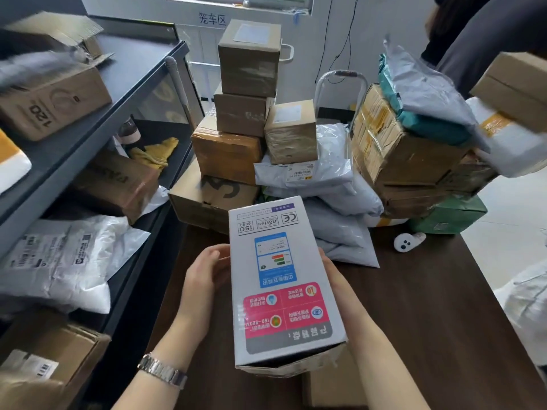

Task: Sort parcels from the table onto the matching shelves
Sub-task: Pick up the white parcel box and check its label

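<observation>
Dark table and grey shelves, both loaded with parcels.

The dark wooden table (429,321) carries a tall stack of brown cardboard boxes (236,125) at its far end, a heap of grey poly mailers (331,202) beside it, and a green-wrapped parcel (450,216) under taped cartons on the right; a small white device (407,241) lies near the mailers. To the left, the grey shelving unit (127,93) holds a brown box marked 120 (56,105) on top and white bagged parcels (59,261) lower down.
</observation>
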`<state>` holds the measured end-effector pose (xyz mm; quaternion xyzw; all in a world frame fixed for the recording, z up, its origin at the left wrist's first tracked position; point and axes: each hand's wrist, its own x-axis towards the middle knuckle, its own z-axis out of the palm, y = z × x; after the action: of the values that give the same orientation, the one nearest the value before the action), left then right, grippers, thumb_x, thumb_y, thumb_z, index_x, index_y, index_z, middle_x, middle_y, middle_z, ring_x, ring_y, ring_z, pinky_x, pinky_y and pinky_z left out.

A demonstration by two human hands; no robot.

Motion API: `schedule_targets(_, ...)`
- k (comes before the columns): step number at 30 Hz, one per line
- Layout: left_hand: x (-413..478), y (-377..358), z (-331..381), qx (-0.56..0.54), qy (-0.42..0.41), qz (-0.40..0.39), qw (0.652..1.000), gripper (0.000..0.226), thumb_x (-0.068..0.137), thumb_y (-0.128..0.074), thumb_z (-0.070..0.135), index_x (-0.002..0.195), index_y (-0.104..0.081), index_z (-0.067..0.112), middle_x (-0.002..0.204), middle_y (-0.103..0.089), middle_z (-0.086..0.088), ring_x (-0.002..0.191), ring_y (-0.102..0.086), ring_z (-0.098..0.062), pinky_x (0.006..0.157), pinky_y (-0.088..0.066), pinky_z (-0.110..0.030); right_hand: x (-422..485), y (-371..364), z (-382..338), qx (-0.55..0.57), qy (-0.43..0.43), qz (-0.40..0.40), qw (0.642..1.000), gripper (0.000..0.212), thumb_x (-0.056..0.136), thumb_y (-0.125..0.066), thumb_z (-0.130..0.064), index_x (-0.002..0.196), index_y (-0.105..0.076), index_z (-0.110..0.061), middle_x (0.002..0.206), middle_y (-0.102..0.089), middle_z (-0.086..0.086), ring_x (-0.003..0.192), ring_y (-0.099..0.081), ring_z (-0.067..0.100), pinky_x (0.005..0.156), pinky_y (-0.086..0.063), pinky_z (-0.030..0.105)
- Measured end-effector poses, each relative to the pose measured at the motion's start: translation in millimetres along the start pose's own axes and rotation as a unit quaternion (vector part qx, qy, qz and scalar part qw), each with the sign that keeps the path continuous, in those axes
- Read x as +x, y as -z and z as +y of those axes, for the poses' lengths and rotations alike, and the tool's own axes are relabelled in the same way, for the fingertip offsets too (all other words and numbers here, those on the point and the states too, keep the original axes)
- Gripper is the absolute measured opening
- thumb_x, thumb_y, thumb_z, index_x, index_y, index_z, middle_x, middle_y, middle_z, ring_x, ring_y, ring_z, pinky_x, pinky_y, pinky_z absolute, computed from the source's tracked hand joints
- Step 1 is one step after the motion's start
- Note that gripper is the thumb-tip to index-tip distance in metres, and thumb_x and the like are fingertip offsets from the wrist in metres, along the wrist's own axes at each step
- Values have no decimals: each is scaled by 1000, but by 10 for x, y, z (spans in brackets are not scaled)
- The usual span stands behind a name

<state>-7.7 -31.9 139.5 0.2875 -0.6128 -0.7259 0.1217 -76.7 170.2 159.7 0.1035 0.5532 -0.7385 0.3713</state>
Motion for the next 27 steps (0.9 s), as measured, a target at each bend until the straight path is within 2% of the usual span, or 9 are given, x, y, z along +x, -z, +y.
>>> schedule_targets(2,43,88,17,-12,17,-29,999,47,93,-42,61,107,-73,28,99,-81,7,102,-76,-17,81,-57,-35,27,-3,-4,-48,37,24,998,69,91,-61,-52,146,-48,-12,136,-65,24,121,-66,45,105,-50,59)
schedule_targets(6,109,125,-80,8,77,-54,996,69,71,-55,84,120,-62,37,117,-76,3,109,-74,-21,88,-61,-47,40,-49,-48,-175,118,58,976,82,76,-73,-57,148,-44,-30,127,-72,1,97,-80,15,73,-63,27)
schedule_targets(9,116,70,-167,46,105,-51,992,67,75,-62,72,123,-51,27,107,-76,-3,87,-80,-15,64,-63,-31,28,-71,-48,-230,153,44,960,86,80,-77,-55,154,-36,-36,130,-67,-11,99,-77,3,70,-61,19)
schedule_targets(13,126,47,-242,43,113,-36,992,62,104,-49,46,142,-39,-1,96,-65,-18,69,-72,-22,57,-54,-32,-46,-95,-99,-228,164,-14,959,90,83,-80,-43,157,-29,-34,128,-60,-18,99,-68,-16,70,-57,11)
schedule_targets(15,98,30,-259,17,133,-36,990,62,104,-52,37,145,-34,-6,89,-59,-19,62,-69,-20,52,-57,-29,-88,-82,-141,-221,174,-14,960,94,74,-78,-46,156,-35,-28,130,-60,-17,115,-66,-3,86,-60,23)
schedule_targets(19,28,-102,-237,33,125,-32,991,65,98,-53,54,137,-45,2,144,-44,-39,95,-59,-36,99,-49,-63,-119,-40,-126,-213,183,-14,960,67,82,-79,-44,143,-56,-27,133,-67,7,119,-69,26,91,-63,42)
schedule_targets(23,-106,-158,-139,-3,122,-65,990,72,82,-34,81,119,-67,29,117,-79,-13,98,-78,-30,86,-61,-46,-141,-33,-73,-265,159,-21,951,73,82,-72,-44,148,-42,-50,148,-53,4,123,-67,24,92,-62,48)
schedule_targets(25,-87,-123,-146,-14,139,-60,988,87,75,-26,86,137,-56,33,133,-70,-13,114,-71,-35,100,-54,-58,-137,4,-95,-273,131,-49,952,75,86,-71,-43,150,-34,-56,146,-56,4,112,-74,22,88,-64,46)
schedule_targets(27,-56,-84,-147,-11,137,-70,988,96,71,-25,89,148,-44,36,145,-58,-13,121,-65,-37,97,-55,-60,-136,52,-156,-280,122,-75,949,65,93,-69,-38,145,-38,-60,136,-68,0,105,-78,21,83,-65,42)
